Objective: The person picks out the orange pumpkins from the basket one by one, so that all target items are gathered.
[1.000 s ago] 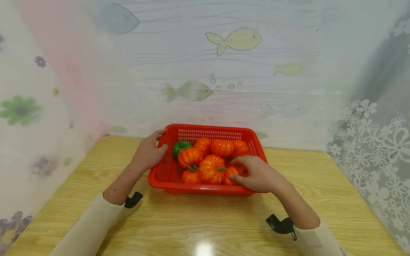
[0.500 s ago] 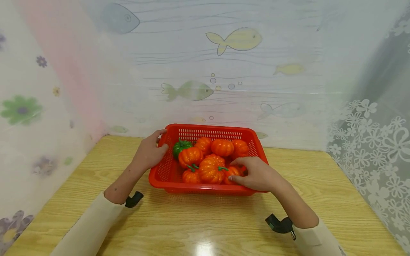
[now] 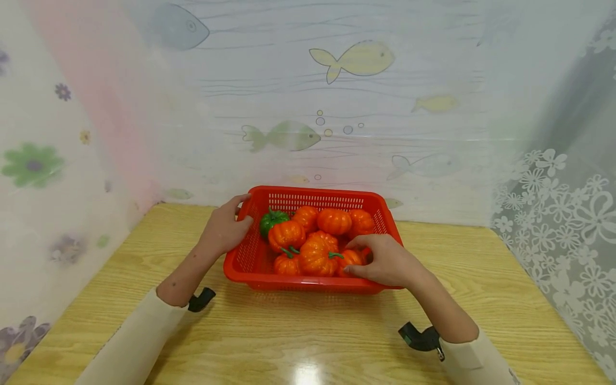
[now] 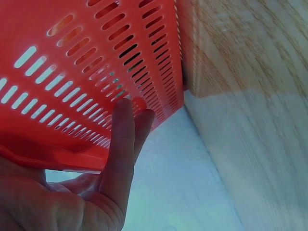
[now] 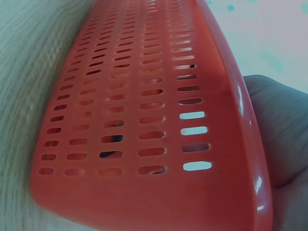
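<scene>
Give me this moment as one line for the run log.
left hand: holds red basket at left rim | right hand: reaches inside, beside orange pumpkin, grip unclear | basket: on wooden table

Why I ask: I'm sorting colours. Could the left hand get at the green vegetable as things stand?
Probably yes: the green vegetable lies near the left side of the red basket, its top exposed, though the left hand would probably first release the basket.
</scene>
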### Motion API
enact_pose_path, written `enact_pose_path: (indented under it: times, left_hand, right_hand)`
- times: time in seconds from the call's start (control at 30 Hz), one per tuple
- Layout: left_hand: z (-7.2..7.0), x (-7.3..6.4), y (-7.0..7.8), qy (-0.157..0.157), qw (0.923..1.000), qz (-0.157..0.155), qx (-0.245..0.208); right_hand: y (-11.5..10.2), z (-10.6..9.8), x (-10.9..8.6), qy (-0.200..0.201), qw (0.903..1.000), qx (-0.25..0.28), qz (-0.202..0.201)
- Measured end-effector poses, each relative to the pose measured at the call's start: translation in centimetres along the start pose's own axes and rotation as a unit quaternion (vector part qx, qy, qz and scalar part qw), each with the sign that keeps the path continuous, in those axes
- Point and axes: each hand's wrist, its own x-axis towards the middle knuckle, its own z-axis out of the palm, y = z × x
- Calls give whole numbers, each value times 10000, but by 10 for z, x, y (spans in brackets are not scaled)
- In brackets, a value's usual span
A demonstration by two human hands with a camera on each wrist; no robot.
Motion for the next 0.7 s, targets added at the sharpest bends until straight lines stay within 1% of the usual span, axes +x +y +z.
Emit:
enact_pose_path:
  times: [0.1,0.33,0.5,0.7]
  left_hand:
    - [0,0,0,-17,10000,-24,-2]
    - [0,-1,2,-36,10000,-40,24]
    - [1,0,1,-45,10000,-44,46]
    - [0,0,1,-36,10000,-64,65]
  right_hand:
    - [0,-2,-1,64,10000,16,-70]
    - [2,-9,-6,195,9997,-129,72]
    - [4,-15,-8,259,9996,-78,119]
    - [4,-20,-10,493,9988,-59,-6]
